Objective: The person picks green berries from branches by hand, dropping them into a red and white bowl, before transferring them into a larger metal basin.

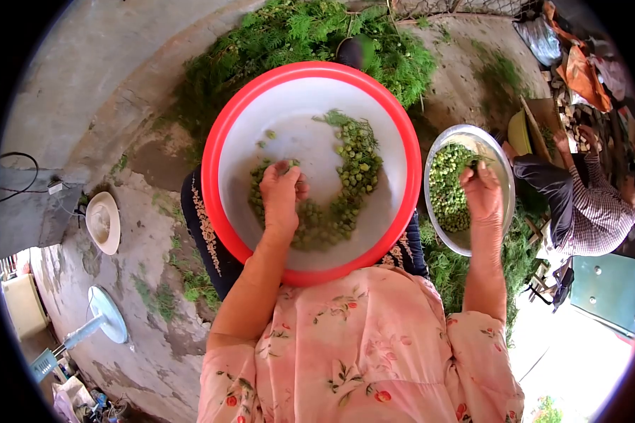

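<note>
A wide basin (310, 276) with a red rim and pale inside rests on my lap. Small green cones (360, 166) with bits of leafy sprig lie along its right and lower parts. My left hand (282, 196) is inside the basin on the left, fingers curled together among more cones; what they grip is mostly hidden. To the right, a metal bowl (509, 185) holds a heap of green cones (450, 187). Over its right side my right hand (482, 194) pinches a small dark green piece at the fingertips.
Cut green branches (261, 49) are piled beyond the basin, with more foliage (458, 282) below the bowl. Another person (593, 204) sits at the right, near a yellow container (518, 132). On the left are a straw hat (104, 223) and a pale blue fan (107, 315).
</note>
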`<state>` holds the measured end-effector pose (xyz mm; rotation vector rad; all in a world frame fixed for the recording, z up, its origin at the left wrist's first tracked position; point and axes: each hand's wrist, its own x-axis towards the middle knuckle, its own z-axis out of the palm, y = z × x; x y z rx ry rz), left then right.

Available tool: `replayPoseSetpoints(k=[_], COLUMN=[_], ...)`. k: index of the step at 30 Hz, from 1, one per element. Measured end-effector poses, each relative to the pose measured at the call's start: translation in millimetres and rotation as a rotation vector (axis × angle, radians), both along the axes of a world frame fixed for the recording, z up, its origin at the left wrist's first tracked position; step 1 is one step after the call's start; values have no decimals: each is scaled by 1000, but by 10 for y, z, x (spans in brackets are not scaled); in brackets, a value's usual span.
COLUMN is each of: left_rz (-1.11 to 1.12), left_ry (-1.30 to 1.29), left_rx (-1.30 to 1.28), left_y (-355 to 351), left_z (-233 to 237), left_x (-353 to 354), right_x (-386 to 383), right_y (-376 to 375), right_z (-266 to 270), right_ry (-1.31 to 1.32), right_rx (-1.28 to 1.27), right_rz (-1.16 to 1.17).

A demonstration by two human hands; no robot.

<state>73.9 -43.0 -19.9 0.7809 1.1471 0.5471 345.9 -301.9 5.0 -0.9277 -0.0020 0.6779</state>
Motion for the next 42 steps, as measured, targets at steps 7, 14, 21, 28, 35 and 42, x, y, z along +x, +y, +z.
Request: replayPoseSetpoints(k=[7,14,21,28,35,42], left_rz=[-170,-186,-187,-217,-302,-639], left_ry=[-15,3,-30,-10,3,-134], left_rx=[-27,-77,-100,-111,-67,-107], left_y=[-53,-42,-55,-34,-37,-131], left_z=[-71,-123,-93,-129,-146,18], left_x=[20,8,6,6,0,43], right_x=[267,-975,-1638,-1711,-1471,-1386], right_y=[-510,784,1148,1217,1213,1133], right_z=[-218,13,-305,-923,-446,-343], right_ry=[-776,-1235,-1364,-1416,-126,261], right_rx=[-1310,-763,-954,-914,-540,-204], right_rz=[14,349,1062,837,770,688])
